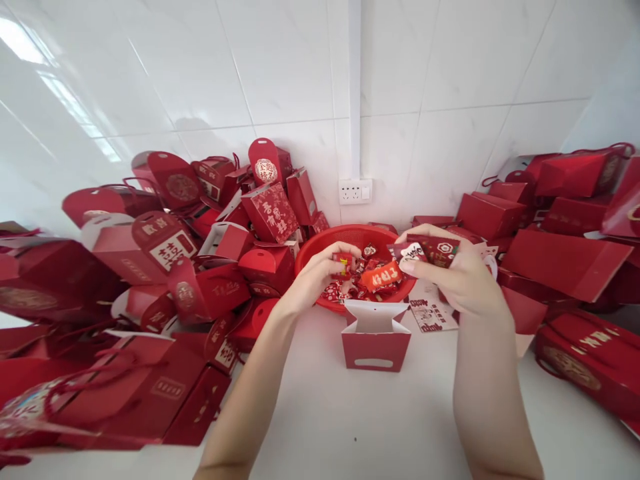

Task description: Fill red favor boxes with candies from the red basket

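An open red gift box (375,341) stands on the white table in front of a red plastic basket (350,237) holding several wrapped sweets (380,276). My left hand (320,270) reaches into the basket, fingers pinched on a small red sweet (343,262). My right hand (457,270) hovers over the basket's right rim, closed round a few red-and-white sweet packets (425,250).
A big heap of closed red gift boxes (195,253) fills the left side of the table. Flat and folded red boxes (560,253) lie at the right. A wall socket (355,191) sits on the white tiled wall behind the basket. A printed sheet (430,313) lies beside the open box.
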`<action>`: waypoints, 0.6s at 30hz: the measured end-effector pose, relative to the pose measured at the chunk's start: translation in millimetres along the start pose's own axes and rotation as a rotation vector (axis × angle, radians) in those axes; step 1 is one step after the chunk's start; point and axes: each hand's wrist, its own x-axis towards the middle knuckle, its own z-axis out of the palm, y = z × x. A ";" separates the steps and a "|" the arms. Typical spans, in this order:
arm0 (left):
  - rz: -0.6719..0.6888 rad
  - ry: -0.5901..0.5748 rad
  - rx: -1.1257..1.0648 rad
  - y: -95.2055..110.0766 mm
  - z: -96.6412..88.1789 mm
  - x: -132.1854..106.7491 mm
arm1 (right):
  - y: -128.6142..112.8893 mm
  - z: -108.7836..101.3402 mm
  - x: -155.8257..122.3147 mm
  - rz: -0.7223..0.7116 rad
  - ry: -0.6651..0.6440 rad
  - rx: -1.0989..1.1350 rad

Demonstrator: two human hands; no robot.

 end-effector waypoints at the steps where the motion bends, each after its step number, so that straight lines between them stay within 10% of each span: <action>1: -0.022 -0.026 0.038 3.2 -0.7 -7.2 | -5.8 -1.3 -4.4 0.003 -0.024 -0.040; 18: 0.171 -0.235 0.783 11.6 13.5 -31.9 | -18.1 1.6 -20.6 0.030 -0.408 -0.631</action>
